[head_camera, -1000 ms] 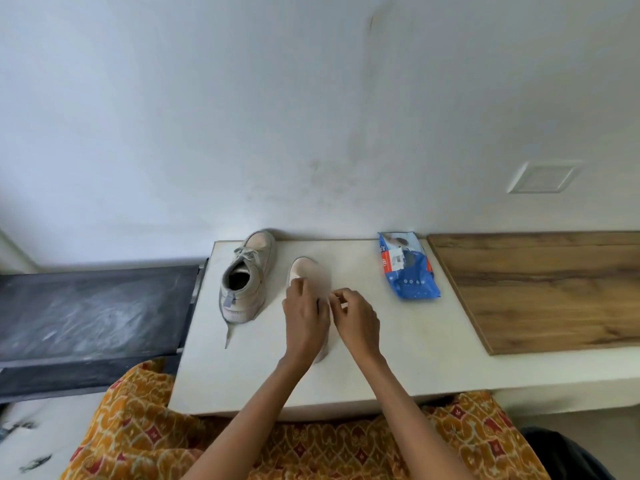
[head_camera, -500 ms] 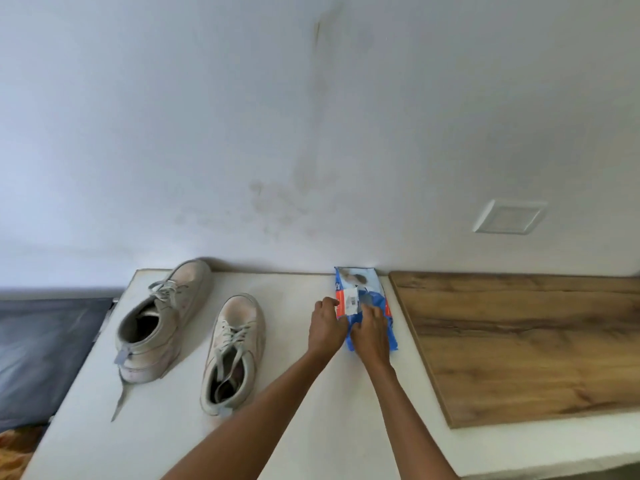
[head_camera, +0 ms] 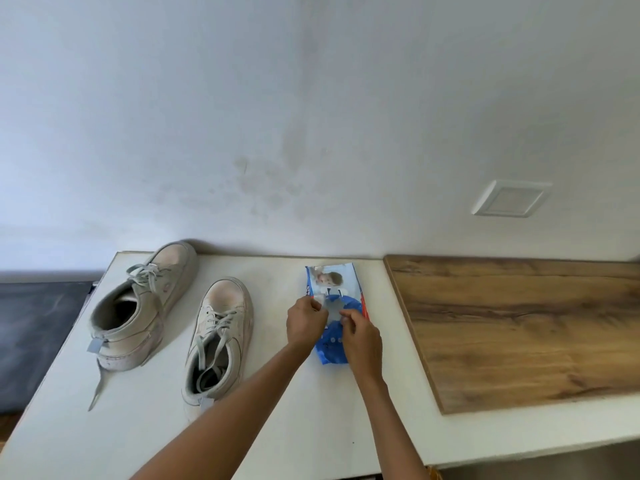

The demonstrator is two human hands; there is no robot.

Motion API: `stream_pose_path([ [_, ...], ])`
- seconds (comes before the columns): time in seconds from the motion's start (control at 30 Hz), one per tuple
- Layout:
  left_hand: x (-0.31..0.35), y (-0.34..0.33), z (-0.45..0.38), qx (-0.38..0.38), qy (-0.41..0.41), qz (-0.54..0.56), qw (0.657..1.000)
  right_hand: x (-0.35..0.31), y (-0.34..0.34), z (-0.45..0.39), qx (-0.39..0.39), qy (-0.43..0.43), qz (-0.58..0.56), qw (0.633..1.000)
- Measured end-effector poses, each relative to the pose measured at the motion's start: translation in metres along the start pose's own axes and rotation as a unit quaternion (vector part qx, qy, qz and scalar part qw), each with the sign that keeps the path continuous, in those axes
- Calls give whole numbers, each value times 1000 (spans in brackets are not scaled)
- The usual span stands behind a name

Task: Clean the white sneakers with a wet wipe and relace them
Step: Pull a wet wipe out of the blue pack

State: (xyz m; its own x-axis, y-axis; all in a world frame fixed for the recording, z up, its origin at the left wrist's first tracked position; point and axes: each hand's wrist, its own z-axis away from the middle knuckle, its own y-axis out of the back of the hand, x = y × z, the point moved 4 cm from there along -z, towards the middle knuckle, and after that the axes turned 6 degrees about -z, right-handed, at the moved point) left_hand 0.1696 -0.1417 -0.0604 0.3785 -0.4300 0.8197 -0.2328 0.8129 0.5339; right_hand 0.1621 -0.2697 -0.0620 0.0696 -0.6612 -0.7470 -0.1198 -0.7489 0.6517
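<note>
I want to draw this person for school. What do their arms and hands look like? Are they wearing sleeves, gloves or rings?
Both arms are bare as far as the picture shows: no sleeves, no gloves. The left hand and right hand show no watch or bracelet at the wrists. The fingers are too small and blurred to tell about rings. The arms are slim and long, coming in from the bottom edge.

A big white wall (head_camera: 311, 116) fills the back, with some faint gray smudges and a small white square plate (head_camera: 510, 199) on it. Below it is a white worktop (head_camera: 277, 427), and a brown wooden board (head_camera: 519, 327) lies on its right side. A dark surface (head_camera: 31, 334) sits off to the left.
</note>
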Motion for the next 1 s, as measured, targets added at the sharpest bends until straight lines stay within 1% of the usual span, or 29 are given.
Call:
stream_pose_path([
  [0.13,-7,-2,-1,-8,21,49,999,-11,0,-12,-42,25,95,994],
  [0.2,-10,-4,-1,-15,22,66,997,-17,-1,-17,-50,43,134,989],
  [0.3,-13,-6,-1,-22,22,82,996,-21,-6,-22,-54,47,179,981],
  [0.37,-14,-6,-2,-26,22,86,996,-19,-7,-23,-44,42,182,981],
  [0.47,-17,-6,-4,-31,16,90,995,-15,-6,-22,-28,42,156,986],
  [0.6,-19,-6,-4,-28,15,96,995,-15,-6,-22,-54,60,142,987],
  [0.73,-19,-6,-5,-26,17,96,995,-16,-9,-26,-56,44,161,984],
  [0.8,-19,-3,-5,-24,18,98,995,-14,-8,-26,-35,25,114,993],
  [0.9,-20,0,-4,-19,15,106,994,-10,-1,-26,-4,-15,-42,999],
  [0.97,-20,2,-5,-17,12,106,994,-7,2,-27,14,-58,-177,982],
  [1.0,-19,2,-5,-18,8,103,995,-5,3,-27,19,-97,-255,962],
])
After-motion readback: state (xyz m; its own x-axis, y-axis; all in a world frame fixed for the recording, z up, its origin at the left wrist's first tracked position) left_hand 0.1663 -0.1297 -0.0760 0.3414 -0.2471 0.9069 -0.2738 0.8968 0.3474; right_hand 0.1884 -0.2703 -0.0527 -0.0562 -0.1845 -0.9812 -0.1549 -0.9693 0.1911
